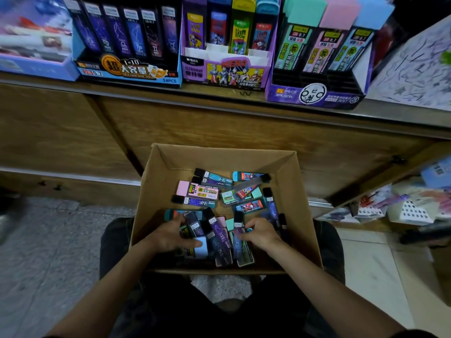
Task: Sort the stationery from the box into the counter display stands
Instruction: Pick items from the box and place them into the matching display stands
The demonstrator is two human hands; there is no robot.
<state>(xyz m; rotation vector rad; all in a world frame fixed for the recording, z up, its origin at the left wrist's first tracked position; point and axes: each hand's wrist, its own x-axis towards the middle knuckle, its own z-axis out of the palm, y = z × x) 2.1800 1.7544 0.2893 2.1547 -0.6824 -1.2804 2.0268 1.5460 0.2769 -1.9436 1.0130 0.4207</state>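
Note:
A brown cardboard box (301, 191) rests on my lap, holding several lead-refill cases in purple, pink, teal and black. My left hand (170, 234) lies in the near left of the box, fingers curled round a bunch of dark purple cases (195, 225). My right hand (261, 234) is at the near right, fingertips pinching a purple case with a black cap (238, 230). On the counter above stand three display stands: a blue constellation stand (127, 71), a purple Ultraman stand (227, 69) and a purple pastel-case stand (314, 93).
A wooden counter front (219, 123) rises behind the box. A blue carton (34, 62) stands at the counter's far left and a scribbled white sheet (419, 69) at its right. A low shelf (390, 208) with packaged goods sits right of the box. Tiled floor lies on both sides.

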